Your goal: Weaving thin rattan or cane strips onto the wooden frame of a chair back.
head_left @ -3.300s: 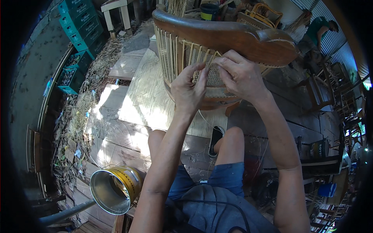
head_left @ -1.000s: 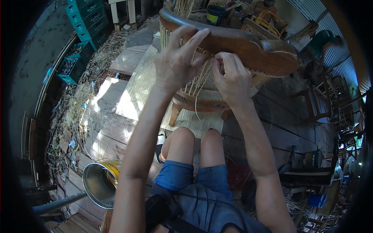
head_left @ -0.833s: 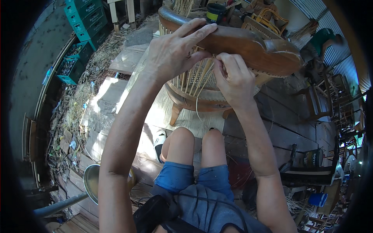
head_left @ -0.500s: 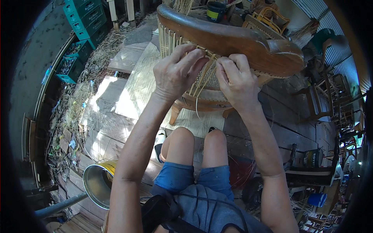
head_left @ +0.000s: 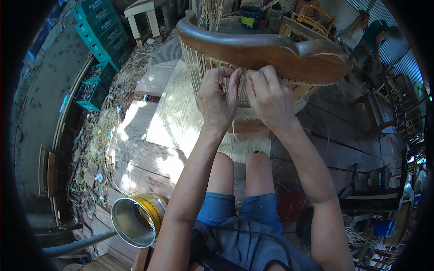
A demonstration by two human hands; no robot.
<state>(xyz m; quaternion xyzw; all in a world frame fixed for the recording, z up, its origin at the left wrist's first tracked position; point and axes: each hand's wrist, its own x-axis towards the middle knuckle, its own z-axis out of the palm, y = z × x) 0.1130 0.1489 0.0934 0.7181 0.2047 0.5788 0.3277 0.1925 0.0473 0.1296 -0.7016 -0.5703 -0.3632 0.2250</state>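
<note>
In front of me is a curved brown wooden chair rail (head_left: pixel 271 50), with pale cane strands (head_left: pixel 195 61) strung down from its lower edge. My left hand (head_left: pixel 219 97) is at that edge, thumb and forefinger pinched together on a cane strand. Close beside it, my right hand (head_left: pixel 270 94) pinches at the same row of strands, its fingers curled. The fingertips almost meet, and the exact hold is partly hidden. A loose cane end (head_left: pixel 236 133) dangles below the hands. Woven cane behind them is mostly covered.
A yellow metal bucket (head_left: pixel 156 210) stands by my left forearm. Green crates (head_left: pixel 101 31) are stacked at far left, beside a small wooden stool (head_left: pixel 142 11). Wooden chairs (head_left: pixel 377 106) crowd the right side, where another person (head_left: pixel 375 38) bends over. Debris (head_left: pixel 92 158) lines the left floor.
My hands have come closer together at the rail, and the left fingers now reach up to its edge. The bundle of strands between my hands is no longer visible. My view has shifted slightly.
</note>
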